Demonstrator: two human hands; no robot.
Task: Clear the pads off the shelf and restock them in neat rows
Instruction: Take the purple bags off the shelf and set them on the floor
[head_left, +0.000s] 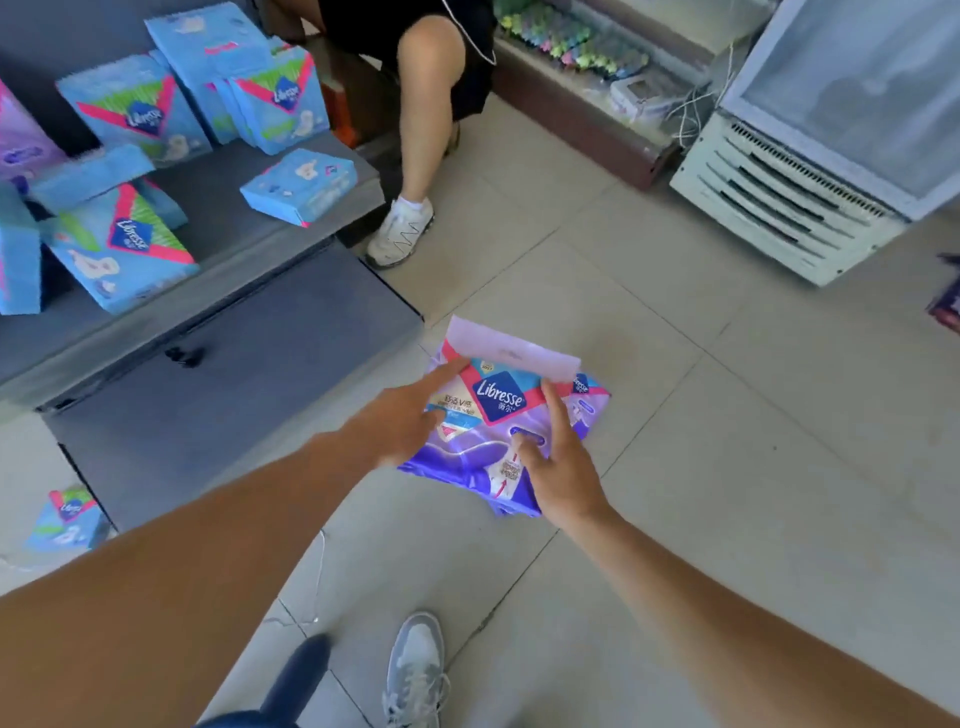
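A purple Libresse pad pack (498, 410) is over the tiled floor in the middle of the view, with a second purple pack (589, 397) partly under it. My left hand (410, 415) grips its left side and my right hand (558, 462) rests on its lower right, fingers spread over the front. Whether the pack is lifted or lying on the floor I cannot tell. Several blue Libresse packs (124, 244) lie scattered and leaning on the low grey shelf (244, 234) at the upper left. One more blue pack (67, 519) lies on the floor at the left edge.
Another person sits at the top, one leg and a white shoe (400, 231) on the floor beside the shelf's end. A white chest freezer (810, 156) stands at the upper right, a display case (587, 98) next to it. My own shoe (415, 670) is at the bottom.
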